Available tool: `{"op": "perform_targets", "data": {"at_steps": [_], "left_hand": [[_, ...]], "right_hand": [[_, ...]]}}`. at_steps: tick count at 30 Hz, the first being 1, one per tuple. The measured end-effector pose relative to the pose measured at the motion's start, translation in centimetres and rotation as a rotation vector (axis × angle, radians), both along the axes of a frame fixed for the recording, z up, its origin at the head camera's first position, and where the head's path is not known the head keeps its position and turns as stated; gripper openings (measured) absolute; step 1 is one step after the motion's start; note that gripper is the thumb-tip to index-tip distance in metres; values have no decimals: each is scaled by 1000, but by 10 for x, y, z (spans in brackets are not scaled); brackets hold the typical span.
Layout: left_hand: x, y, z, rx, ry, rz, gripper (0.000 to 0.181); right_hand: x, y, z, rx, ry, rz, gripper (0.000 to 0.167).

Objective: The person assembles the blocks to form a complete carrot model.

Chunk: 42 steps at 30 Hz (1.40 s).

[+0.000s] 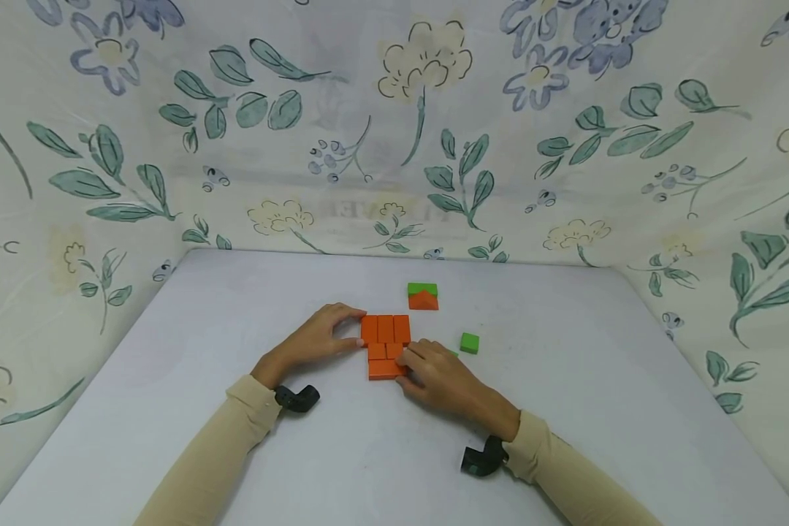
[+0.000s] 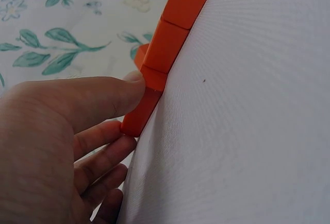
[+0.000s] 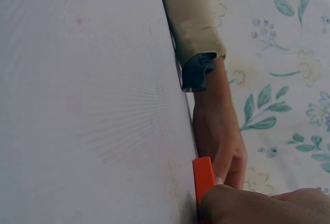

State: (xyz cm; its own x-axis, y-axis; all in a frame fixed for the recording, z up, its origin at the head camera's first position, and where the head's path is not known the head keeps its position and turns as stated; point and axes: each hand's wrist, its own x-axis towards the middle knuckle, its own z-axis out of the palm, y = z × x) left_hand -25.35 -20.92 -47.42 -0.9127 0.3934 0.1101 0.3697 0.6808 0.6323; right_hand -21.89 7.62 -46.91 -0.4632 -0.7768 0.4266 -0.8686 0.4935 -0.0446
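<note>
Flat orange blocks lie pushed together on the white table in the head view. Three upright orange blocks (image 1: 385, 329) form the far row; two small orange blocks (image 1: 377, 351) and a long orange block (image 1: 383, 370) sit nearer. My left hand (image 1: 315, 337) grips the far row's left block, index finger at its far corner and thumb (image 2: 129, 92) at its near side. On the right side of the nearer blocks, my right hand (image 1: 443, 380) holds the edge between thumb and fingers. Its fingers hide the right ends there. In the right wrist view, its thumb covers part of an orange block (image 3: 203, 175).
Beyond the far row lie a green block (image 1: 422, 288) and an orange triangular-topped piece (image 1: 424, 301), touching. A green cube (image 1: 470, 342) stands right of the blocks. Another green piece (image 1: 454, 353) is mostly hidden by my right hand. Floral cloth (image 1: 394, 146) hangs behind the table.
</note>
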Motion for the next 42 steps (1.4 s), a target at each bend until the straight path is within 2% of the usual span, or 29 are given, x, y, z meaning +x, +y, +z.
{"op": "perform_targets", "data": {"at_steps": [10, 15, 18, 21, 25, 30, 34, 38, 42], "left_hand": [[1, -1, 4, 20, 2, 2, 59], [1, 1, 2, 24, -7, 10, 58], [1, 2, 2, 10, -9, 18, 58], [0, 1, 3, 2, -4, 16, 58], [2, -2, 3, 4, -10, 25, 57], [4, -3, 1, 8, -22, 24, 58], [5, -3, 2, 26, -13, 20, 58], [3, -1, 1, 26, -8, 10, 58], [0, -1, 0, 8, 3, 4, 58]], "right_hand": [[-3, -1, 2, -26, 3, 10, 22], [-7, 5, 18, -71, -79, -55, 25], [-22, 12, 32, -143, -143, -125, 20], [-48, 20, 41, -177, -229, -186, 17], [-83, 29, 46, -118, -416, -257, 24], [-115, 29, 45, -66, -532, -245, 34], [-131, 23, 46, 4, -589, -228, 40], [-138, 20, 46, 80, -632, -237, 32], [-140, 21, 49, 98, -667, -278, 24]]}}
